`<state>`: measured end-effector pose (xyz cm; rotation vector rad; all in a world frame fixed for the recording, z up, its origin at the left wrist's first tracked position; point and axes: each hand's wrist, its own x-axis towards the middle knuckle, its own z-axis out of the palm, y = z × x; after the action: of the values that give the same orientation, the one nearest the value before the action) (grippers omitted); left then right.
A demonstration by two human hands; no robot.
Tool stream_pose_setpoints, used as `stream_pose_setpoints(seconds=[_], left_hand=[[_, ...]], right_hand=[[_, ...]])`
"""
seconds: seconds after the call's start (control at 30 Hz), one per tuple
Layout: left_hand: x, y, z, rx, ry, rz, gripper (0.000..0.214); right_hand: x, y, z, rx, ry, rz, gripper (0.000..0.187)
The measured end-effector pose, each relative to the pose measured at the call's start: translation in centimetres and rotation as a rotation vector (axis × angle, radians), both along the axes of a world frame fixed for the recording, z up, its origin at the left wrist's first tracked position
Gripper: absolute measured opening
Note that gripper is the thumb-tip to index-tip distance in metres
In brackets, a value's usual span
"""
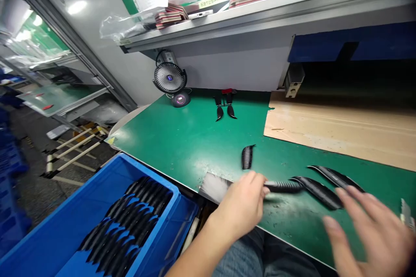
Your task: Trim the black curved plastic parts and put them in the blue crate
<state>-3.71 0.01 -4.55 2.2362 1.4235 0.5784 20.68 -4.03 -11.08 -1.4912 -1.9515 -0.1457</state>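
My left hand (244, 202) is closed at the near end of a black ribbed piece (284, 187), which points right over the green table. That piece meets or overlaps a black curved part (320, 192); whether they are joined I cannot tell. My right hand (373, 229), blurred, hangs with fingers spread near the right end of this part, holding nothing visible. Just behind lies another black curved part (336, 177). A shorter black part (247, 157) rests beyond my left hand. A grey-white flat piece (213, 187) lies at the table edge, partly hidden by my left hand.
A blue bin (121, 156) with rows of black curved parts (130, 220) stands left of the green table (185, 138). Toward the back are a small fan (170, 78), several black pieces (225, 106) and cardboard (341, 132). A shelf (227, 24) overhangs the table.
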Motion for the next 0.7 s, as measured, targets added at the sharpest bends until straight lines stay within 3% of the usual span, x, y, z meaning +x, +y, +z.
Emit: stream_pose_setpoints(seconds=[0.07, 0.17, 0.27, 0.37, 0.47, 0.53, 0.63, 0.7], left_hand=[[-1.5, -2.1, 0.9, -0.132, -0.177, -0.059, 0.024], [-4.1, -4.6, 0.9, -0.224, -0.271, 0.032, 0.024], [-7.0, -6.0, -0.1, -0.254, -0.271, 0.099, 0.024], [-10.3, -5.6, -1.6, -0.135, -0.265, 0.267, 0.022], [-13.6, -3.8, -3.2, 0.043, -0.245, 0.561, 0.026], [-15.2, -2.1, -4.5, 0.085, -0.250, 0.681, 0.024], [-15.8, 0.0, -6.6, 0.090, -0.271, 0.796, 0.020], [-15.4, 0.9, -7.8, 0.073, -0.294, 0.856, 0.019]], right_hand=[[-3.9, -0.5, 0.7, -0.001, -0.068, 0.197, 0.051], [-8.1, -1.3, 0.1, -0.171, -0.082, 0.481, 0.047], [-10.8, -1.5, -1.1, -0.267, -0.079, 0.559, 0.049], [-13.0, -0.5, -1.7, -0.194, -0.185, 0.529, 0.049], [-15.7, 1.1, -1.7, -0.179, -0.293, 0.444, 0.043], [-17.8, 2.0, -1.3, -0.204, -0.325, 0.391, 0.039], [-19.6, 2.7, -0.8, -0.242, -0.356, 0.321, 0.036], [-19.1, 2.5, -0.6, -0.262, -0.390, 0.305, 0.036]])
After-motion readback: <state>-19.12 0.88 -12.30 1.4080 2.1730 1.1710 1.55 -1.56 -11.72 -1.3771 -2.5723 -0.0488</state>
